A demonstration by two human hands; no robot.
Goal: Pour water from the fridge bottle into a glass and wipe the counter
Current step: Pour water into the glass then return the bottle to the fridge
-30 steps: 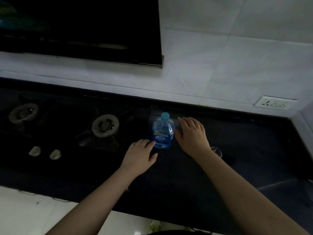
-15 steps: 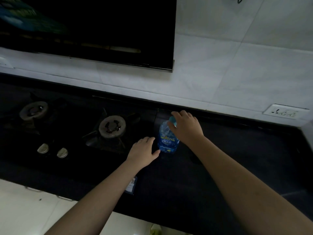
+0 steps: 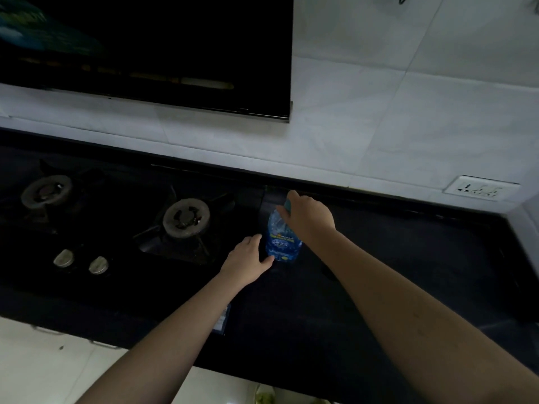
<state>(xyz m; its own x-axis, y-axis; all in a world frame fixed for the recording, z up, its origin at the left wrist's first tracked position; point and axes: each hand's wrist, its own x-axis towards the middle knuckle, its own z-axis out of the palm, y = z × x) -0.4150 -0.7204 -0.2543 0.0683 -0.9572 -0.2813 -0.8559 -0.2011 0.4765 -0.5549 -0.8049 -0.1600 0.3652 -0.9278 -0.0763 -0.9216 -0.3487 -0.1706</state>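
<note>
A small clear water bottle [image 3: 280, 242] with a blue label and teal cap stands upright on the black counter [image 3: 393, 275], just right of the stove. My right hand [image 3: 309, 218] is over its top, fingers curled round the cap, which is mostly hidden. My left hand [image 3: 248, 259] rests on the counter with fingers relaxed, its thumb against the bottle's base on the left. The glass is hidden behind my right forearm.
A two-burner gas stove [image 3: 186, 218] with two knobs [image 3: 81, 260] fills the counter's left side. A dark range hood [image 3: 175, 53] hangs above it. A wall socket [image 3: 481, 188] sits on the tiled wall at the right. A pale floor shows below the counter edge.
My right hand went from beside the bottle up onto its cap and now grips it. My left hand stayed by the bottle's base. The glass went out of sight behind my arm.
</note>
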